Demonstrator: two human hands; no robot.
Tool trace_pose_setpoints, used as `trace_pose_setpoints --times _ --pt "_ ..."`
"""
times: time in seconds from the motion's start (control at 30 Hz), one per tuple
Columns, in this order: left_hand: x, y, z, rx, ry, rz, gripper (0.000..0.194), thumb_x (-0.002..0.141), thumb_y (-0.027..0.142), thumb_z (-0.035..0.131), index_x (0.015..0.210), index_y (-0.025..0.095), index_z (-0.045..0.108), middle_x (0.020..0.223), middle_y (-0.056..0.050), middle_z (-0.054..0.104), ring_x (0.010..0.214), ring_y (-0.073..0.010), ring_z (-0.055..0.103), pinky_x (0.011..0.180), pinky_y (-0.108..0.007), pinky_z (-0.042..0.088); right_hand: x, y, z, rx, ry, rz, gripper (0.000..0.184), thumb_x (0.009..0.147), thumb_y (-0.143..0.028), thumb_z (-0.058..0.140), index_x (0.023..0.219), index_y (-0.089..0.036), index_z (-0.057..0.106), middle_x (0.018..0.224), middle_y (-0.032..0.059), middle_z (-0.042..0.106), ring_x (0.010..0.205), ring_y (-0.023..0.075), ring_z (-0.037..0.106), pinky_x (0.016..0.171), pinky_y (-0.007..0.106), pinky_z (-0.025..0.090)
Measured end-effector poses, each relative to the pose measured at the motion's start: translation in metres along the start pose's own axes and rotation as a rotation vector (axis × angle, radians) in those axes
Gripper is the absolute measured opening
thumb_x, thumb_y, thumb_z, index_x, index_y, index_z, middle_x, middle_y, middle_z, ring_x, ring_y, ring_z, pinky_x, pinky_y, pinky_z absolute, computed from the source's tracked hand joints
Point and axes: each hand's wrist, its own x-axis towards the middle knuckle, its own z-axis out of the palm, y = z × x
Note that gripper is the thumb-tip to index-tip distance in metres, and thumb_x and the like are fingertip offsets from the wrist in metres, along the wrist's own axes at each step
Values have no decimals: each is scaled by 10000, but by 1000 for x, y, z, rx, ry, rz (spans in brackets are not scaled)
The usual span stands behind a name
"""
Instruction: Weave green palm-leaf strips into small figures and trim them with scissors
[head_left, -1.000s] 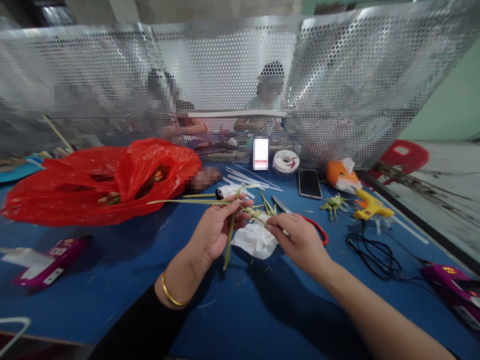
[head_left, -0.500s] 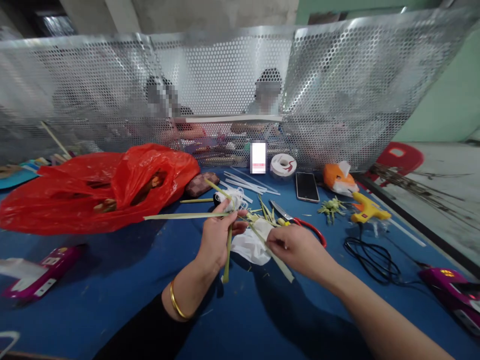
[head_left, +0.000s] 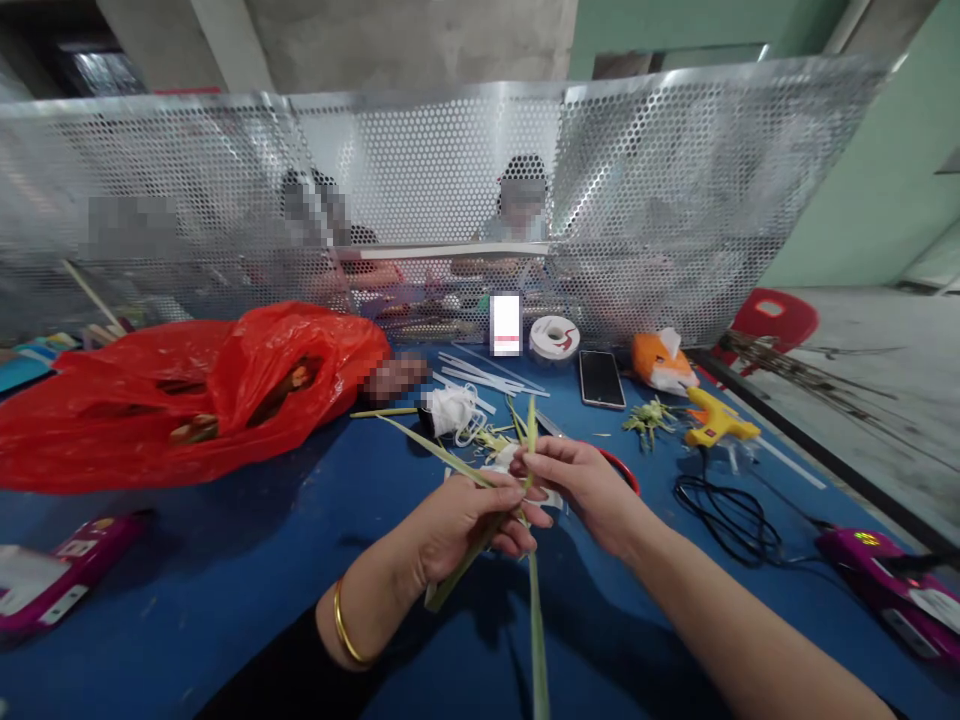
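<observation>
The left hand [head_left: 469,525] has moved down from the far middle of the blue table [head_left: 225,560] toward the near edge, and now meets the right hand [head_left: 581,480]. The long leaf strip [head_left: 431,452], before pointing flat to the left edge, now slants toward the far left. A second strip [head_left: 534,560] now stands almost straight, running to the near edge.

two hands [head_left: 465,520], one phone [head_left: 601,378], one glue gun [head_left: 712,425]

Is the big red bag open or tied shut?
Open. The red plastic bag lies slumped on the blue table, and its mouth gapes, with brownish things showing inside through the dark gap.
</observation>
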Motion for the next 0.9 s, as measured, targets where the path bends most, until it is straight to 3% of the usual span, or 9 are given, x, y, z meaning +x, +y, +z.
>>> trace_pose_setpoints --times 0.17,0.23,0.3,0.4,0.5,0.57,0.63,0.73,0.9 --pt "6 -4 -6 -56 13 -21 210 813 210 679 965 70 713 837 -107 722 578 -99 657 512 -163 492 8 10 -5 -27 133 -57 358 698 -499 736 647 -161 630 599 6 612 550 122 513 560 253 386" --pt "9 -5 -8 -75 27 -35 200 816 199 668 961 68 710 837 -109 722 580 -100 657 512 -165 493 12 11 -12 -281 163 -33 440 736 -564 665 554 -172 580 506 -1 557 487 120 470 514 253 348" --pt "11 -7 -9 -88 60 -39 186 821 198 652 947 71 706 846 -112 724 583 -102 659 520 -172 498 14 8 -18 -660 306 -81 516 773 -591 600 459 -194 497 428 -16 465 443 117 401 475 257 282" --pt "11 -11 -7 -41 72 -32 191 805 218 656 932 84 705 860 -109 728 593 -106 664 543 -185 504 8 0 -20 -1020 508 -368 494 831 -517 566 464 -203 464 457 -27 420 478 123 376 486 263 252" --pt "7 -18 0 82 10 -31 204 741 237 687 886 95 709 793 -93 726 564 -122 656 541 -212 498 -2 -4 -11 -917 227 -543 249 864 -378 571 721 -196 664 683 9 588 656 152 541 609 254 396" --pt "4 -23 6 149 -47 -69 169 700 238 677 803 107 708 714 -74 712 516 -130 634 517 -233 487 -8 -2 -1 -838 9 -509 146 818 -318 647 886 -207 713 847 34 629 788 171 596 704 269 451" --pt "0 -26 13 196 -102 -135 119 672 219 646 713 122 702 658 -59 696 484 -131 609 491 -238 469 -12 1 9 -810 -101 -414 121 759 -278 715 861 -211 717 840 22 610 758 162 593 674 266 462" --pt "-3 -27 19 245 -92 -191 112 679 183 602 631 146 696 585 -44 664 479 -128 585 497 -235 456 -18 3 17 -753 -165 -373 84 776 -226 688 707 -194 652 722 -7 558 646 133 549 578 244 440" --pt "9 -25 10 127 -16 -70 123 686 116 569 628 141 674 589 -50 652 491 -148 588 492 -254 461 -24 0 20 -728 -135 -719 134 829 -127 566 729 -205 523 817 32 593 763 163 578 660 285 473"
